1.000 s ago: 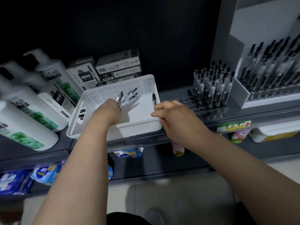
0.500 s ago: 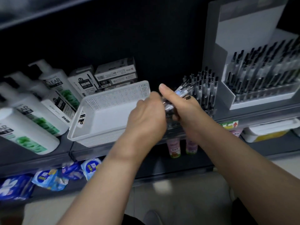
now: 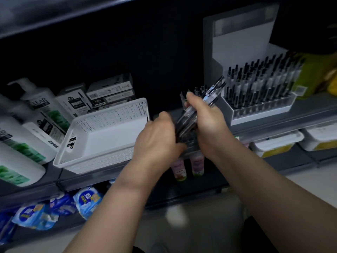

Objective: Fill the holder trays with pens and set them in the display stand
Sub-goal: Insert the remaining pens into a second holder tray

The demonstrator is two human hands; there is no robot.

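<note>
Pens point(image 3: 214, 91), slim, clear-barrelled, black-capped, in 1 bundle: right hand point(image 3: 209, 125) fingers wrapped round the middle, left hand point(image 3: 156, 137) fingers curled round the lower ends, beside perforated white basket point(image 3: 109, 114).

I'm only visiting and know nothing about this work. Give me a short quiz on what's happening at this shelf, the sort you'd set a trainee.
1. True or false: the right hand holds a bundle of pens.
2. The white basket sits: A) left of both hands, B) right of both hands, C) between the hands.
3. Fill in: the stand, with its rows of upright pens, is on the hands' ____ side.

Key: 1 true; 2 A; 3 right.
</note>
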